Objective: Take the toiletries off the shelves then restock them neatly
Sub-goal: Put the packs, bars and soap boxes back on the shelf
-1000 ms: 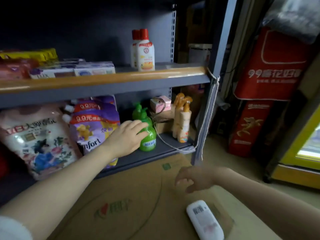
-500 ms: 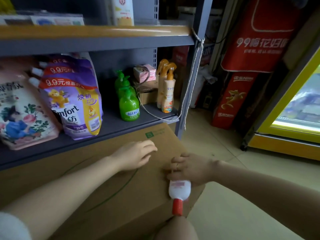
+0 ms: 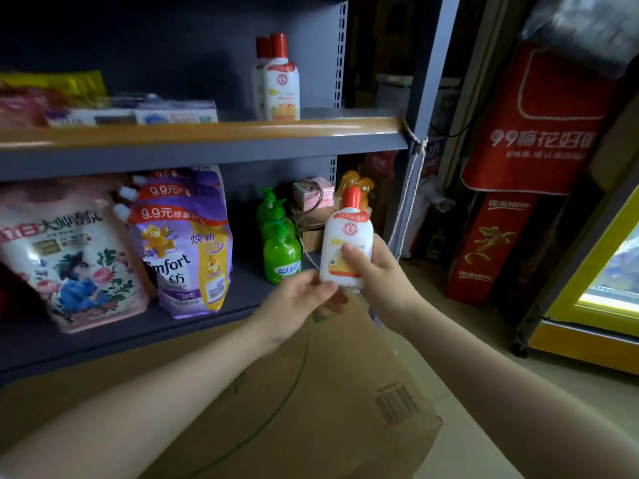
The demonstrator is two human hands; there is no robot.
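At 9 o'clock, on the lower shelf (image 3: 214, 316): a pink floral refill pouch (image 3: 69, 257), leaning; just to its right, purple softener pouches (image 3: 188, 250) standing in a row front to back. Above, at 10 o'clock on the upper shelf (image 3: 207, 146): flat packets (image 3: 145, 110), blurred. At 12 o'clock up there: two white bottles with red caps (image 3: 280, 81), upright, one behind the other. Near centre on the lower shelf: green pump bottles (image 3: 280, 252), upright, with a pink box (image 3: 313, 195) behind on small cartons. Just below centre: left hand (image 3: 294, 304), fingers loosely curled, fingertips touching the bottom corner of a white lotion bottle (image 3: 347, 243). Right hand (image 3: 383, 288) closed around that bottle from the right, thumb across its label, red cap up, bottle upright and lifted in front of the lower shelf's right end. Behind it, orange spray bottles (image 3: 361, 183), mostly hidden. Underneath both forearms, at 6 o'clock: a flat cardboard box (image 3: 311, 409). At 2 o'clock: a red bag (image 3: 539, 133).
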